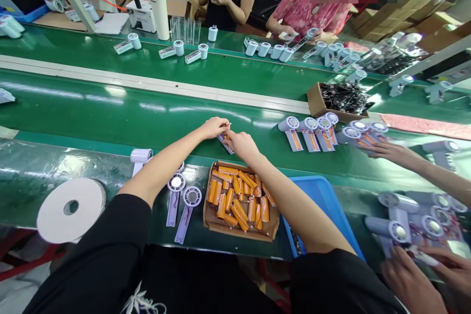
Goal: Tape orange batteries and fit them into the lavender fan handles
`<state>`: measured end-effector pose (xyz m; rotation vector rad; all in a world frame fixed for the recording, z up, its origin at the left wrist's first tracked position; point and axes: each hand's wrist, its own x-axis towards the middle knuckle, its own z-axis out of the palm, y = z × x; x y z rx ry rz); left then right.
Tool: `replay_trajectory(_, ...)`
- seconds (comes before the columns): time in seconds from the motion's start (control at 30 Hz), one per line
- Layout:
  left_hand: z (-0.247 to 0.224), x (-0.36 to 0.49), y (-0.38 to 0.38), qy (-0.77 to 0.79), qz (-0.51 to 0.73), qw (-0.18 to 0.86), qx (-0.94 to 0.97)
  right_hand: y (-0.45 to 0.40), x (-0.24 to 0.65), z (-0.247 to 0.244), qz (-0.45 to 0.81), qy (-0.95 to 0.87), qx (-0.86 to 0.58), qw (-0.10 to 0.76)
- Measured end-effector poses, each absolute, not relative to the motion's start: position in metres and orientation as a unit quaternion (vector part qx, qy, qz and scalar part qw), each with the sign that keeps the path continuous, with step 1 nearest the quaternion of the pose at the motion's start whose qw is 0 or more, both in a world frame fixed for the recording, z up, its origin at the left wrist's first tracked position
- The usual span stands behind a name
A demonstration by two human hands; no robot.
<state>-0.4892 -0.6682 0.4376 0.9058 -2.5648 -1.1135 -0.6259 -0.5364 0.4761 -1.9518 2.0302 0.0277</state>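
Both my hands meet over the green belt, closed round one lilac fan housing [225,144]. My left hand [217,127] pinches its upper end, and my right hand [241,146] grips it from the right side. An orange bit shows between the fingers; the rest of the housing's top is hidden. Nearer me, a cardboard tray [239,234] holds several orange battery cells [239,196]. Left of the tray lie lilac fan housings [192,197] with round heads, partly under my left forearm.
A white tape roll [55,211] lies at left, a blue tray [327,206] at right. Several housings with orange cells [311,135] stand on the belt, near a box of black parts [316,100]. Another person's hand [382,152] reaches in from the right; people work opposite.
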Motion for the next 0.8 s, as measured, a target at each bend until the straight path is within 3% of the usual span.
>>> replay_trajectory(0.37, 0.432, -0.507, -0.662, -0.857, -0.381, 0.129, 0.323, -0.525, -0.654, 0.492, 0.001, 0.714, -0.685, 0.144)
replay_trajectory(0.8, 0.434, -0.523, -0.65, -0.843, -0.393, 0.139, 0.341, -0.538, -0.664, 0.455, -0.042, 0.694, -0.692, 0.193)
